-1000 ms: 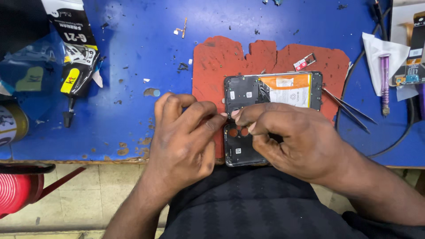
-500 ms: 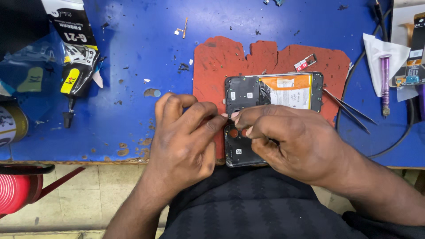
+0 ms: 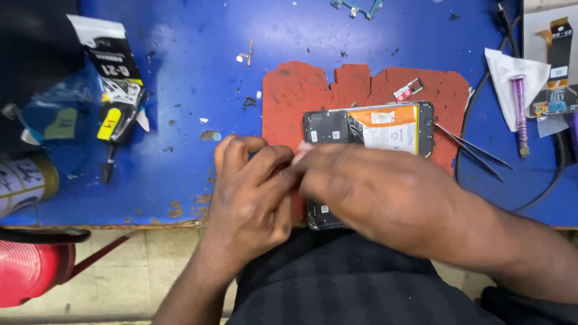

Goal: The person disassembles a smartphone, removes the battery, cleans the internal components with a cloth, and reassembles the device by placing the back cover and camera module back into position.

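Phone (image 3: 368,129), back off, lies centre frame on a red mat (image 3: 289,90) — steadied there. Left hand (image 3: 250,192) and right hand (image 3: 385,192) meet over its lower half, fingertips pinched together; object pinched cannot be told.

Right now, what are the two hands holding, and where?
Both the left hand and right hand rest on the opened black phone, covering its lower half. Whether the fingertips pinch anything cannot be told.

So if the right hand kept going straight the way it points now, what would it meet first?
The right hand points leftward across the opened phone, so it would meet the left hand first; their fingertips already seem to touch, though motion blur hides the contact.
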